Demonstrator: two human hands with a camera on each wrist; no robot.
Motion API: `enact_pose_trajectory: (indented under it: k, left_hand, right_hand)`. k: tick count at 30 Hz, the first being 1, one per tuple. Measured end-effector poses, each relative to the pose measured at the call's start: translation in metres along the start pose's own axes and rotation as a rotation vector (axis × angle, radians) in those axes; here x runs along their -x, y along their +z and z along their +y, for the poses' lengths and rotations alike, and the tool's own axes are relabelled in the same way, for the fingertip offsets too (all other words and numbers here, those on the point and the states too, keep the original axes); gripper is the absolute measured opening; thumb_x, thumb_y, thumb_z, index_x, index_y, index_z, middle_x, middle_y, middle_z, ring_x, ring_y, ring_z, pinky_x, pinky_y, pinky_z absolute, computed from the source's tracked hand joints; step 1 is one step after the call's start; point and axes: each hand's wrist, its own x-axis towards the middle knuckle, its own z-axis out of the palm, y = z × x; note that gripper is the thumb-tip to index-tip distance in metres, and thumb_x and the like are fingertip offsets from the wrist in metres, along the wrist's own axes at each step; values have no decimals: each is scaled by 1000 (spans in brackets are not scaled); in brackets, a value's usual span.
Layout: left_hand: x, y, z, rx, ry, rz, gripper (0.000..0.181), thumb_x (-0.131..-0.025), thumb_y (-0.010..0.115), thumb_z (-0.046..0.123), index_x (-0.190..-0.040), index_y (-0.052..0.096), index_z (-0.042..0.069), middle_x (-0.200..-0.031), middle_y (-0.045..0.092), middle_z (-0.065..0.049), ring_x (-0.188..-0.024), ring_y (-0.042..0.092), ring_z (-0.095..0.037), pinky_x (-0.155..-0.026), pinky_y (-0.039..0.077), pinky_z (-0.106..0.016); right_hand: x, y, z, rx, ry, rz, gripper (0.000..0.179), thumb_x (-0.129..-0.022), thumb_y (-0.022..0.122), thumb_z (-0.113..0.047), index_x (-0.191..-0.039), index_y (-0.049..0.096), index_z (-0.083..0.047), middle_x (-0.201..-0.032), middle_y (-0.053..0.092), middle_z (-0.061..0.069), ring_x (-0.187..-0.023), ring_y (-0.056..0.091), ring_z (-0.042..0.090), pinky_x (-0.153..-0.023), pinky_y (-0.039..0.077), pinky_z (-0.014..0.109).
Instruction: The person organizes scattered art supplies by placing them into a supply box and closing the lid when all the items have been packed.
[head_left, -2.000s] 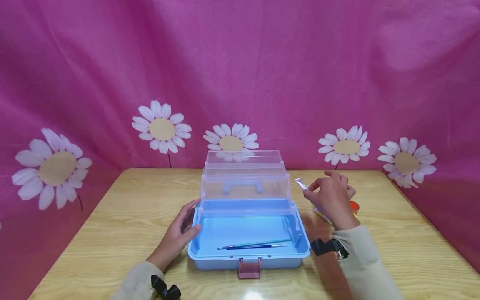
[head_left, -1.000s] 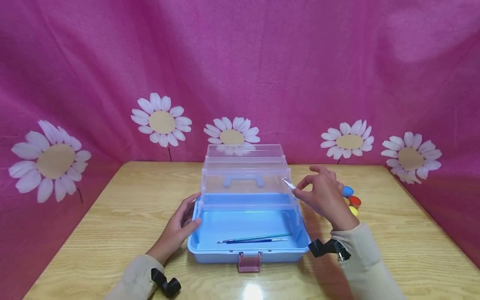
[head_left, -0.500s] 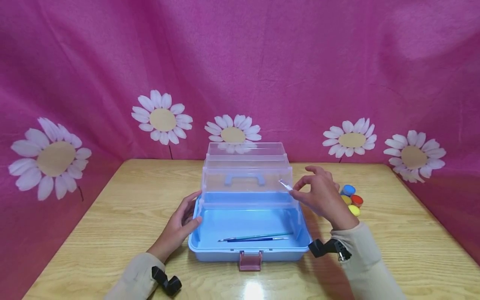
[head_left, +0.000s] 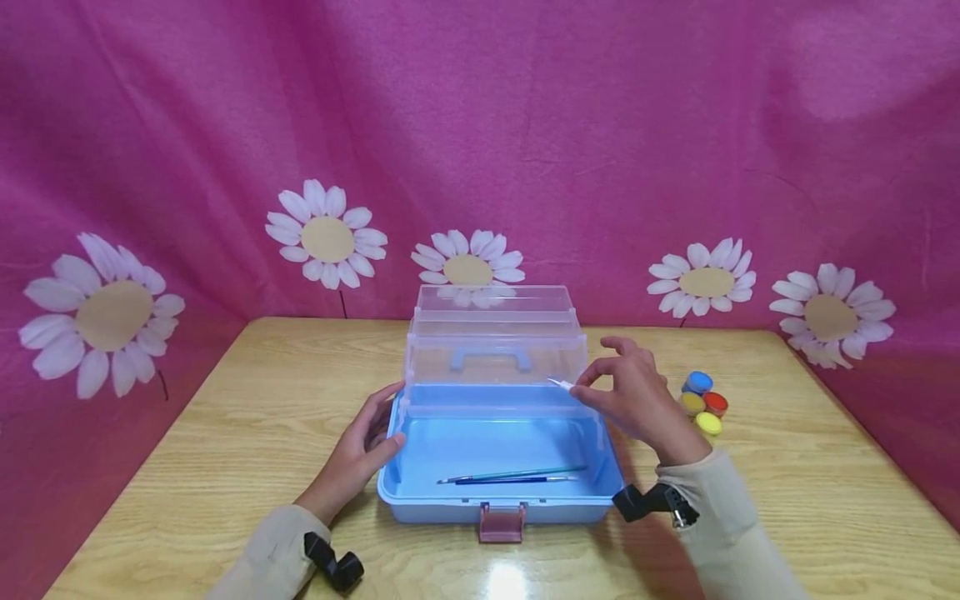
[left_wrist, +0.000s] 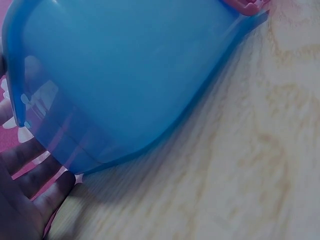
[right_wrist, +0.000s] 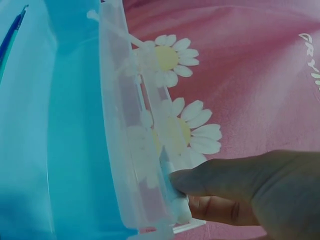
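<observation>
Through the right wrist camera I am making out pale letters [right_wrist: 311, 62] running down the upper right of the frame on the pink cloth [head_left: 570, 125]; an R and a Y are reading clearly, and the rest is running off the edge. White daisies are showing on the same cloth.

In the lower middle of the head view, a blue box [head_left: 427, 512] is sitting on the wooden counter [head_left: 277, 400], its clear lid [head_left: 427, 358] standing raised toward the back and its pink latch [head_left: 502, 523] hanging at the front. Inside, a teal brush [head_left: 540, 472] and a dark blue brush [head_left: 517, 480] are lying together near the front wall.

I am watching the right hand [head_left: 630, 396] pinching a small tube [head_left: 564, 385] between thumb and finger; the tube is hovering over the box's back right part, and its print is staying too small to read. The left hand [head_left: 356, 458] is gripping the box's left side, its thumb resting on the rim and its fingers lying along the outside.

Right of centre, four little pots are standing clustered: a blue pot [head_left: 698, 382], a red pot [head_left: 716, 404], a mustard pot [head_left: 692, 404] and a yellow pot [head_left: 708, 423].
</observation>
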Motion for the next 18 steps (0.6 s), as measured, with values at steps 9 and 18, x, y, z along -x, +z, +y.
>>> enact_pose_trajectory:
  k: [9,18]
  left_hand:
    - [0,1,1,2,-4,-1,60,-96,59,22,-145,31,43,-151,37,-6,-138,37,-27,-111,32,-48]
    - [1,0,0,-4,3,-1,60,-95,60,24,-145,31,43,-151,36,-6,-138,37,-28,-112,32,-48]
  right_hand:
    - [0,8,1,21,-9,-4,9,-83,76,-19,-81,74,-11,-147,31,25,-134,21,47,-96,23,71]
    - [-2,12,1,26,-4,-24,12,-84,74,-21,-83,75,-9,-146,32,26,-134,20,47,-96,23,70]
